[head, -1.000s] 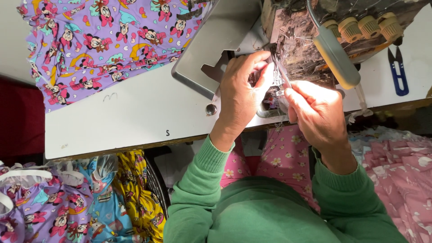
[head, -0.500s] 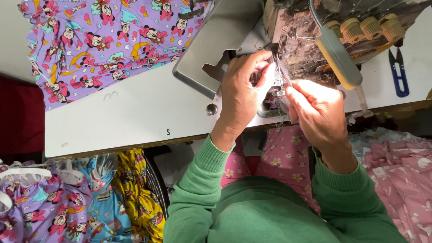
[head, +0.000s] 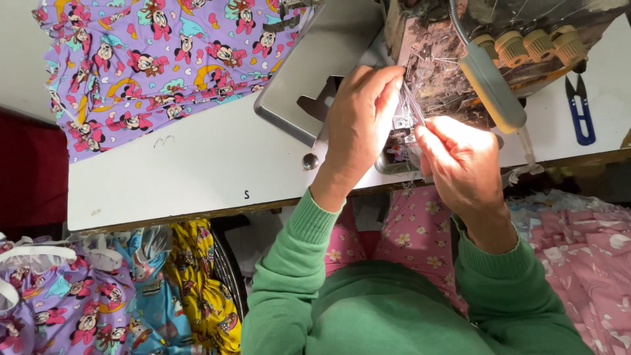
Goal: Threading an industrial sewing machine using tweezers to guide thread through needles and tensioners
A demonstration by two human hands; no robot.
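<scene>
Left grip (head: 360,125), right grip (head: 460,158) pinch thread (head: 413,105) at sewing machine (head: 453,59).

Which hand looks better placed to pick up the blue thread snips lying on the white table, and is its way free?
Probably the right hand. The blue thread snips lie open on the white table on that side. Only the lamp head of the sewing machine juts out between them, so the hand would likely have to pass beneath it.

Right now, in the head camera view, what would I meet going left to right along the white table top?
Purple cartoon-print fabric → grey metal plate → left hand → right hand → cream lamp head → blue thread snips.
</scene>
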